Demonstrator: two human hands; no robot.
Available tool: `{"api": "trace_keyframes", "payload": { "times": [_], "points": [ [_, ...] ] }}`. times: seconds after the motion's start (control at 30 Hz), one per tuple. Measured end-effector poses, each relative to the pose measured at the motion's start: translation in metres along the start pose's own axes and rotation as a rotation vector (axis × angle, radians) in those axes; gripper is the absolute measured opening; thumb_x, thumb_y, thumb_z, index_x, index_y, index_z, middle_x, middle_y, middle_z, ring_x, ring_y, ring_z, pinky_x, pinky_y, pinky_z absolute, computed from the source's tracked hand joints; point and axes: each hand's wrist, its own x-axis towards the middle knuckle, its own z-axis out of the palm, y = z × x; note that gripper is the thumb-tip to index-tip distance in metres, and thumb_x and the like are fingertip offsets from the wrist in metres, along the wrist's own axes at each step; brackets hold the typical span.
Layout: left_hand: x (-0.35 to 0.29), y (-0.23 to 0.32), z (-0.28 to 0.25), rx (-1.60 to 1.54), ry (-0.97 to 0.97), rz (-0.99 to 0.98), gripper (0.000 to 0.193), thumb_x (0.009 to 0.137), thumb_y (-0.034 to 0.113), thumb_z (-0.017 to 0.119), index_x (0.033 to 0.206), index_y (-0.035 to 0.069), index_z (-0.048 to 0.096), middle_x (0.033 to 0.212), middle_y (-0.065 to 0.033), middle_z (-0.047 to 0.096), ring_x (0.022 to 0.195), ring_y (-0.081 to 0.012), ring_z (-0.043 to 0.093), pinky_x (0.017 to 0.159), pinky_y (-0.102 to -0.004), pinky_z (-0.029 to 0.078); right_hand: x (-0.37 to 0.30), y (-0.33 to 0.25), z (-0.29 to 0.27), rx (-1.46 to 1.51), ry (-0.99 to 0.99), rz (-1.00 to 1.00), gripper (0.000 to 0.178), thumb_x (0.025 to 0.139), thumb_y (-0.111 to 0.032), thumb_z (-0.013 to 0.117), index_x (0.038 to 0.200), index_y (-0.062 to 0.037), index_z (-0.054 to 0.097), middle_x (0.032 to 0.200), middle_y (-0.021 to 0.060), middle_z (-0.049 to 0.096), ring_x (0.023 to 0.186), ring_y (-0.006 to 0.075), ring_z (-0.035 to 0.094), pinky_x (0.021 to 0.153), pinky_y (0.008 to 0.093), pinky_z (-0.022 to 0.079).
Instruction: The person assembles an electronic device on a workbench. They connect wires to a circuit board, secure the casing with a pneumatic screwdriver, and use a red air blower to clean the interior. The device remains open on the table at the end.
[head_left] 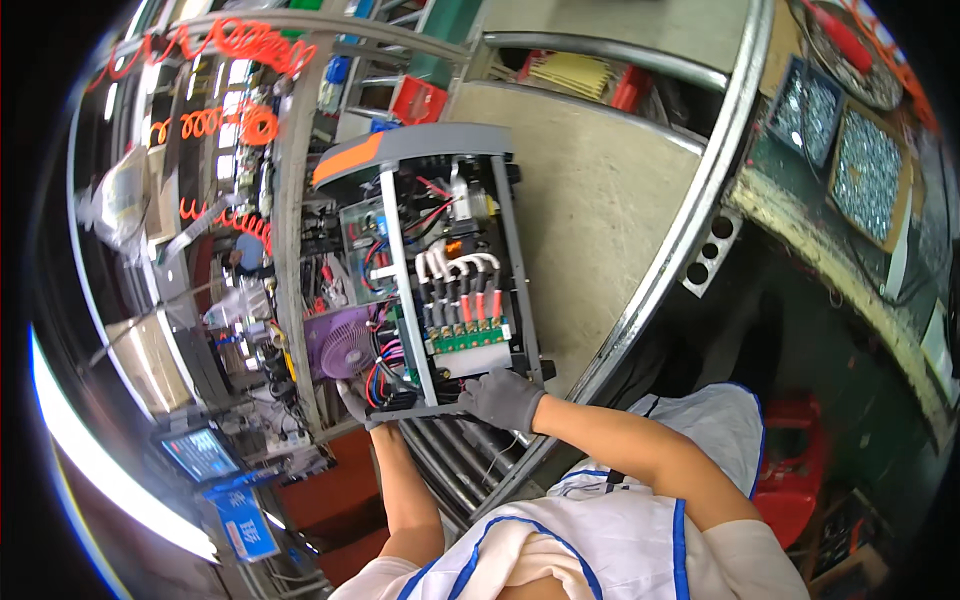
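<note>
An open electrical unit (450, 270) lies on a roller conveyor, with a grey and orange end panel at its far end. Inside it are white and red cables, a green terminal strip and circuit boards. My right hand (503, 398), in a grey glove, grips the unit's near frame edge on the right. My left hand (353, 398), also in a grey glove, holds the near frame edge on the left, next to a bundle of coloured wires.
A small purple fan (338, 340) stands left of the unit. Conveyor rollers (450, 455) run below it. Bins of screws (850, 150) sit at the upper right. A red stool (795, 465) is by my right side. Orange coiled hoses (250, 45) hang at top left. A small screen (200, 452) glows at lower left.
</note>
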Motion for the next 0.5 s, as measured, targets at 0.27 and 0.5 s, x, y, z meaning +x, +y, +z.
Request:
{"api": "trace_keyframes", "payload": {
  "times": [0.27, 0.5],
  "points": [
    [-0.048, -0.009, 0.039, 0.205, 0.335, 0.330, 0.041, 0.096, 0.035, 0.043, 0.063, 0.011, 0.049, 0.051, 0.0041, 0.037, 0.044, -0.0068, 0.034, 0.043, -0.0270, 0.027, -0.023, 0.033, -0.031, 0.059, -0.035, -0.114, 0.012, 0.080, -0.024, 0.054, 0.077, -0.0127, 0.053, 0.070, 0.0030, 0.053, 0.068, 0.0205, 0.057, 0.066, 0.0355, 0.044],
    [-0.113, -0.006, 0.186, 0.744, 0.469, 0.510, 0.053, 0.089, 0.043, 0.054, 0.054, 0.002, 0.057, 0.046, -0.0016, 0.050, 0.044, -0.0113, 0.045, 0.043, -0.0318, 0.032, -0.036, 0.041, -0.074, -0.077, -0.239, 0.029, 0.027, 0.069, -0.030, 0.071, 0.076, -0.0088, 0.056, 0.071, 0.0095, 0.054, 0.070, 0.0275, 0.056, 0.065, 0.0390, 0.043]
  ]
}}
